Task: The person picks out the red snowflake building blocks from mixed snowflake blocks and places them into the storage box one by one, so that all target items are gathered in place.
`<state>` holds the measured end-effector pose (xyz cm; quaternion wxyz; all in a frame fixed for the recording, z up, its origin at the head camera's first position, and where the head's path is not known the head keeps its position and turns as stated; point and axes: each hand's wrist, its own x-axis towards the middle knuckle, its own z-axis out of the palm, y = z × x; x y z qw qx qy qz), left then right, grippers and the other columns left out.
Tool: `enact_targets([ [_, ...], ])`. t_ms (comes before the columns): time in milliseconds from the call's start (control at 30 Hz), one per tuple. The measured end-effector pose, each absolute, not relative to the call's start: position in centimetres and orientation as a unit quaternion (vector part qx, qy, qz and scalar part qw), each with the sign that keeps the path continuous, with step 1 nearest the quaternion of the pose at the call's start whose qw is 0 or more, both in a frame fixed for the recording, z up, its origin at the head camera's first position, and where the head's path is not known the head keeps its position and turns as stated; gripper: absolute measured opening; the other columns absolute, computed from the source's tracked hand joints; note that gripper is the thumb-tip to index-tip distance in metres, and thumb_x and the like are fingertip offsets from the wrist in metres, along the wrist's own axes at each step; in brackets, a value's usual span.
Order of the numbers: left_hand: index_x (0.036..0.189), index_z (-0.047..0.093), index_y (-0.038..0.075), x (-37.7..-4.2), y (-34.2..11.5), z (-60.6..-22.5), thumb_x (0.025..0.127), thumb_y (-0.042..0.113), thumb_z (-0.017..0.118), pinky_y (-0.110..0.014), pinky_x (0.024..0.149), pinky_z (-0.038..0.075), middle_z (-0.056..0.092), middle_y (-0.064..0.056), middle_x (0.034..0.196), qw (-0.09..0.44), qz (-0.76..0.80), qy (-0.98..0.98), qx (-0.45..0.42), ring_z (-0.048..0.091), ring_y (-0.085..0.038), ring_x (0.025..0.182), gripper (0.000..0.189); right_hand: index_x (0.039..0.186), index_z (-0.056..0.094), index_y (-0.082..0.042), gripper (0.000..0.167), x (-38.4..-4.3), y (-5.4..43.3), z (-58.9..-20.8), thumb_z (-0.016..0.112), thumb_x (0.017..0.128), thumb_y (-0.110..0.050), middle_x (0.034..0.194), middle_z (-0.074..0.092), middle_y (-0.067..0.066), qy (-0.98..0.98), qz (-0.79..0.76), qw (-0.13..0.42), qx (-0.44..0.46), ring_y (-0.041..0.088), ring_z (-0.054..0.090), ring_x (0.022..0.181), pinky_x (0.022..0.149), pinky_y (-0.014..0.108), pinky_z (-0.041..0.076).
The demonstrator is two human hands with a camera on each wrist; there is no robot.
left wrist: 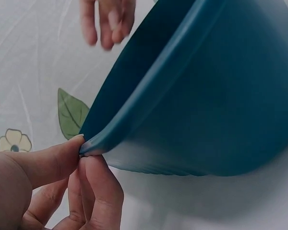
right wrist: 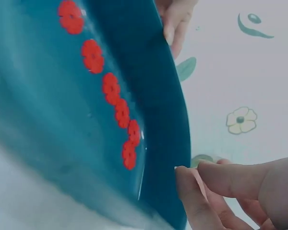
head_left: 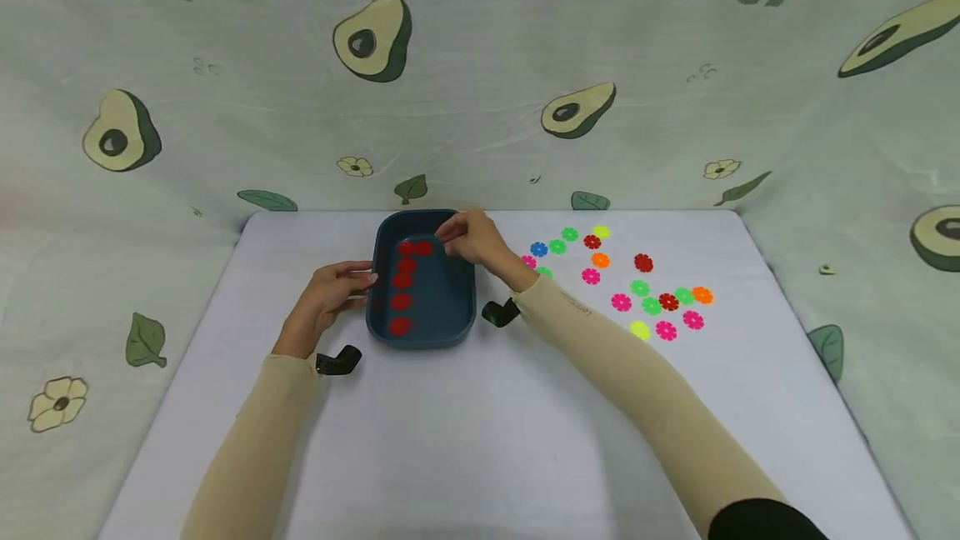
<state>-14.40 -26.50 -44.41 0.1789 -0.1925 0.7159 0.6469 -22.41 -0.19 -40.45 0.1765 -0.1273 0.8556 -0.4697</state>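
Note:
A dark blue tray [head_left: 454, 307] stands at the back of the table, a little left of the middle. My left hand [head_left: 330, 297] is at its left side, and in the left wrist view the thumb and fingers [left wrist: 103, 191] pinch the rim. Several red flower-shaped discs [head_left: 401, 302] lie on the tray floor, most in a line down the left side, with one red disc [head_left: 424, 248] beside the far end. Over the far right part of the tray is my right hand [head_left: 474, 238], thumb and index fingertips close together, no piece visible between them.
Right of the tray, loose flower discs in pink, green, orange, yellow, blue and red [head_left: 643, 262] lie scattered on the white table [head_left: 420, 432]. The right forearm passes in front of some. A cloth with avocado prints [head_left: 480, 40] hangs behind the table.

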Motion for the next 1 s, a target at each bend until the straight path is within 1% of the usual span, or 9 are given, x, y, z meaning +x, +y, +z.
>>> enact_targets([
  [167, 0.158, 0.046, 0.000, -14.4, -26.6, -44.6, 0.105, 0.013, 0.068, -0.020, 0.078, 0.059, 0.064, 0.002, 0.111, 0.184, 0.639, 0.721, -0.197, 0.067, -0.005, 0.086, 0.059, 0.123, 0.074, 0.002, 0.027, -21.2, 2.0, -40.5, 0.070, 0.097, 0.008, 0.121, 0.074, 0.018, 0.845, -0.481, 0.189, -0.134, 0.029, 0.073, 0.110, 0.094, 0.037, 0.059],
  [433, 0.159, 0.044, 0.000, -14.5, -26.5, -44.6, 0.104, 0.013, 0.069, -0.021, 0.078, 0.060, 0.065, 0.004, 0.110, 0.185, 0.640, 0.719, -0.198, 0.067, -0.004, 0.087, 0.061, 0.122, 0.073, 0.005, 0.029, -19.1, 6.0, -40.3, 0.070, 0.094, 0.014, 0.123, 0.073, 0.020, 0.836, -0.487, 0.201, -0.157, 0.031, 0.075, 0.108, 0.092, 0.038, 0.061],
  [667, 0.159, 0.044, 0.001, -14.4, -26.4, -44.4, 0.105, 0.015, 0.069, -0.020, 0.078, 0.059, 0.064, 0.004, 0.111, 0.188, 0.635, 0.721, -0.203, 0.066, -0.004, 0.087, 0.061, 0.121, 0.071, 0.007, 0.027, -17.9, 9.2, -40.6, 0.071, 0.095, 0.011, 0.122, 0.072, 0.022, 0.841, -0.478, 0.196, -0.160, 0.031, 0.075, 0.107, 0.093, 0.038, 0.061],
  [833, 0.159, 0.043, 0.000, -14.3, -26.3, -44.4, 0.105, 0.013, 0.068, -0.020, 0.077, 0.059, 0.064, 0.007, 0.105, 0.188, 0.637, 0.722, -0.196, 0.065, -0.002, 0.087, 0.061, 0.123, 0.071, 0.007, 0.029, -17.5, 11.4, -41.1, 0.072, 0.095, 0.010, 0.123, 0.072, 0.020, 0.843, -0.481, 0.193, -0.142, 0.032, 0.074, 0.109, 0.095, 0.040, 0.060],
  [1000, 0.159, 0.043, 0.000, -14.3, -26.3, -44.3, 0.105, 0.014, 0.068, -0.020, 0.077, 0.059, 0.065, 0.008, 0.104, 0.188, 0.638, 0.721, -0.196, 0.067, -0.003, 0.085, 0.061, 0.125, 0.070, 0.008, 0.030, -17.5, 13.6, -41.5, 0.071, 0.095, 0.011, 0.126, 0.071, 0.023, 0.844, -0.487, 0.181, -0.135, 0.036, 0.073, 0.112, 0.097, 0.043, 0.060],
])
